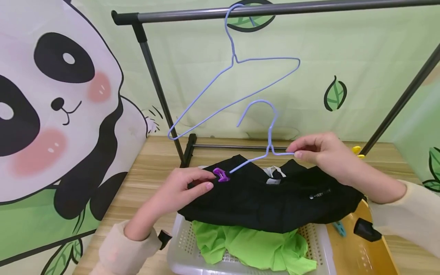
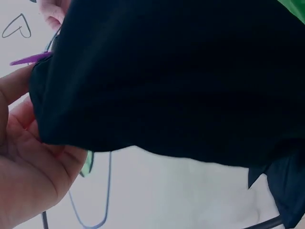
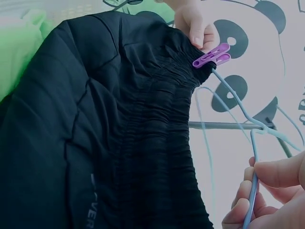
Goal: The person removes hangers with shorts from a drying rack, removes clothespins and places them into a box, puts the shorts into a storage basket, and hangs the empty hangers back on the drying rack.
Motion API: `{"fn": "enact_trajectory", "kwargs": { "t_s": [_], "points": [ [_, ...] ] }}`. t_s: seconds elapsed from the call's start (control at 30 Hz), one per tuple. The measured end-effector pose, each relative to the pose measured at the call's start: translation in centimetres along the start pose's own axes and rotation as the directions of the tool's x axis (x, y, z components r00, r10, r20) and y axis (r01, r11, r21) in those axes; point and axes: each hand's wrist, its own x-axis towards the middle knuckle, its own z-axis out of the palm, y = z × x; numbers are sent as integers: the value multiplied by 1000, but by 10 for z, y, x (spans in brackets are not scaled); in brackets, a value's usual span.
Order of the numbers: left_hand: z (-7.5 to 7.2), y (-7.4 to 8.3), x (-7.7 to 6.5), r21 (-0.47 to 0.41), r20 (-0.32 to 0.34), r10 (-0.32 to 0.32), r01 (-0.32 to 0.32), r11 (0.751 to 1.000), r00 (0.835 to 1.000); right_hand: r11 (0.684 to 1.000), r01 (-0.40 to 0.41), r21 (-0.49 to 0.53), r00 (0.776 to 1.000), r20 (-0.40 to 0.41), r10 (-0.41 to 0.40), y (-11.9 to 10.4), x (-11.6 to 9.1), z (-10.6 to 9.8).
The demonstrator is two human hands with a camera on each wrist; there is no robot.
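Note:
A pair of black pants (image 1: 271, 206) with a gathered elastic waistband (image 3: 167, 124) hangs from a blue wire hanger (image 1: 270, 133). One purple clothespin (image 1: 221, 175) clips the waistband to the hanger's left arm. Beside that clothespin, my left hand (image 1: 185, 187) pinches the fabric at the waist corner; some of its fingers are behind the cloth in the left wrist view. My right hand (image 1: 326, 156) pinches the hanger's right arm between thumb and fingers (image 3: 245, 195). At the waist opening a white label (image 1: 274, 177) shows.
Below the pants, bright green cloth (image 1: 254, 248) lies in a white perforated basket (image 1: 324, 244). An orange bin (image 1: 371, 244) with a blue clothespin (image 1: 339, 228) stands to its right. Another blue hanger (image 1: 213, 82) hangs on the dark rack rail (image 1: 292, 9). Yellow clips (image 1: 356, 150) sit near the right post.

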Motion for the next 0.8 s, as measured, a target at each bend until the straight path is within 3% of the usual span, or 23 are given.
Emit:
{"fn": "enact_trajectory", "kwargs": {
  "t_s": [0.33,0.53,0.8],
  "points": [
    [14,-10,1,25,124,-69,66,998,990,995,-98,1,992,76,98,16,9,14],
    [19,-15,-2,57,211,-30,19,998,977,992,-125,7,984,127,123,26,11,23],
    [25,-13,-6,129,347,-20,-26,991,937,988,-150,32,956,259,137,35,12,27]
  ]
}}
